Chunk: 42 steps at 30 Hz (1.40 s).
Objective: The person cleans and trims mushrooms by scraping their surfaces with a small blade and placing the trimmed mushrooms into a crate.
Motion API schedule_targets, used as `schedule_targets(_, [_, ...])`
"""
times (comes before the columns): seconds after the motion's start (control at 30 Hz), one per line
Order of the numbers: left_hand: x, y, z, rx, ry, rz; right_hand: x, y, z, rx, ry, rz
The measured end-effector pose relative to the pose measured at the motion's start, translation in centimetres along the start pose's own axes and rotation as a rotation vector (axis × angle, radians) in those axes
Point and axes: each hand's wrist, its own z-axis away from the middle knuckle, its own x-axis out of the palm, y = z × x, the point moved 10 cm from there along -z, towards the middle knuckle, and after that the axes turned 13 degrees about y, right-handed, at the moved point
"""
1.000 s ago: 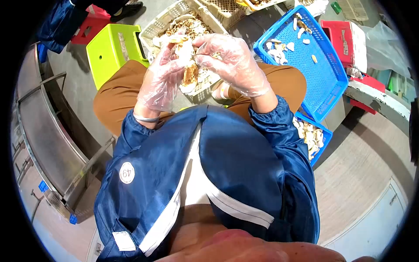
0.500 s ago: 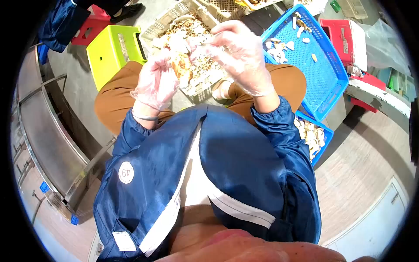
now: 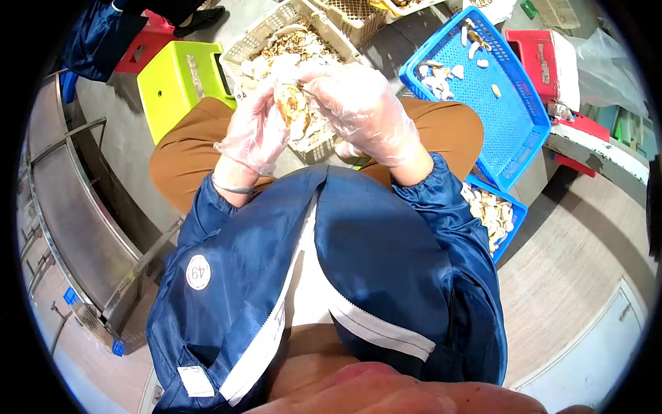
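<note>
While the left hand (image 3: 252,130) pinches the brown-and-cream piece (image 3: 295,116) above the pale crate (image 3: 241,50), the right hand (image 3: 371,114), its exact grip unclear beside it, would do best working gently, without tearing.

Piece in the left hand (image 3: 255,127), mushroom-like (image 3: 294,114): upper end lost in glare, one side behind the fingers, exact kind unclear. Right hand (image 3: 369,107): fingertips blurred; whether they grip anything, not discernible. Cream crate (image 3: 238,50): near part largely behind the hands; contents too fine to identify. Lower blue crate (image 3: 516,219): partly under the upper blue basket (image 3: 507,138) and behind the right sleeve (image 3: 441,200). Basket-side lettering: illegible. Co-worker (image 3: 103,38): only part of the clothing and a shoe (image 3: 200,21) in view. Small green object (image 3: 529,9): unidentifiable.
</note>
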Motion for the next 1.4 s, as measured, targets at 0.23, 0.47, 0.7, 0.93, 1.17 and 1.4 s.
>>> schedule_targets(0.23, [0.4, 0.9, 0.5, 0.122, 0.067, -0.225, -1.1, 5.7, 0.9, 0.531, 0.111, -0.25])
schedule_targets(0.47, [3.6, 0.5, 1.9, -0.049, -0.241, 0.047, -4.0, 5.6, 0.2, 0.345, 0.221, 0.086])
schedule_targets(0.7, [2.7, 4.4, 1.7, 0.309, -0.085, -0.138, -1.0, 6.7, 2.6, 0.73, 0.242, -0.427])
schedule_targets(0.93, [0.5, 7.6, 0.6, 0.665, 0.221, -0.306, 2.9, 8.8, 7.8, 1.188, 0.389, -0.877])
schedule_targets(1.17, [1.6, 5.3, 1.8, 0.583, 0.078, -0.391, 1.7, 8.6, 4.9, 0.802, 0.292, -0.69])
schedule_targets(1.4, [2.9, 2.9, 3.4, 0.366, 0.065, -0.536, 1.2, 8.9, 2.6, 0.902, 0.119, -0.749])
